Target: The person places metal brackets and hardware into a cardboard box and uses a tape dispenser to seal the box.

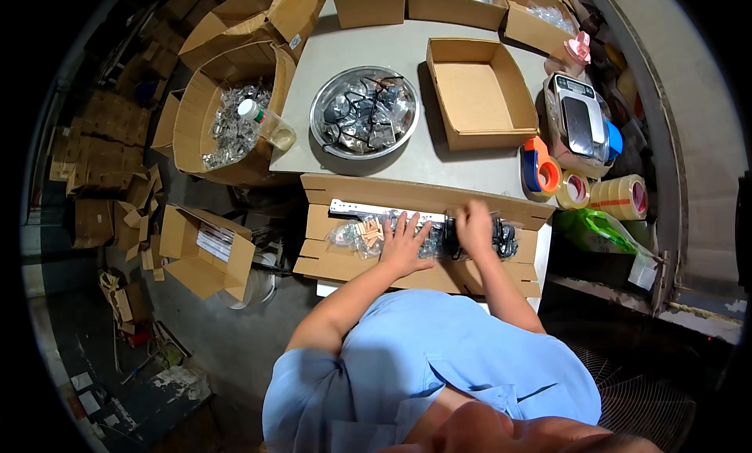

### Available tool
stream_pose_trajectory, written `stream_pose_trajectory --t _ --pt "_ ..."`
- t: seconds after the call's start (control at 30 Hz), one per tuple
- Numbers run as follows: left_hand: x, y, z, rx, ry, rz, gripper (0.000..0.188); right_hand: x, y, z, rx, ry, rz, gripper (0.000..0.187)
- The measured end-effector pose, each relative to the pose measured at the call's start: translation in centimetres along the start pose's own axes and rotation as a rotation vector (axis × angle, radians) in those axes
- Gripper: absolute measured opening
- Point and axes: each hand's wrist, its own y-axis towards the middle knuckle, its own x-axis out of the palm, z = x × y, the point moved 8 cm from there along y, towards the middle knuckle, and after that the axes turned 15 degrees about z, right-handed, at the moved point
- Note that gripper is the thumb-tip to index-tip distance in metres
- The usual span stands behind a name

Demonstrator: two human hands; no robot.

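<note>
A long, shallow cardboard box [364,188] lies unfolded at the table's near edge, with its flaps spread. Inside it are a white metal rail with holes [348,208], a clear bag of wooden dowels [368,234] and black parts in clear plastic [505,238]. My left hand [403,248] rests on the bagged parts beside the dowels, its fingers spread and flat. Farther right, my right hand [475,230] is closed over the black parts, fingers curled down. What it pinches is hidden under the fingers.
Beyond the box stand a metal bowl of bagged parts [319,132] and an open cardboard tray [482,89]. Tape rolls [619,198], an orange-and-blue tape dispenser [540,169] and a scale [581,120] line the right edge. At left, a big carton [188,140] holds metal pieces and a jar [276,129].
</note>
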Motion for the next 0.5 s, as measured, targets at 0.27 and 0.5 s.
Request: stream_pose_trajectory --t 0.27,0.5 --pt "-1.7 -0.6 0.7 0.052 -0.059 -0.165 0.099 -0.6 1.3 2.5 -0.302 -0.380 -0.176 0.062" --pt "-3.3 -4.7 -0.9 0.285 0.082 -0.288 0.113 -3.5 -1.5 0.5 -0.340 -0.350 -0.287 0.089"
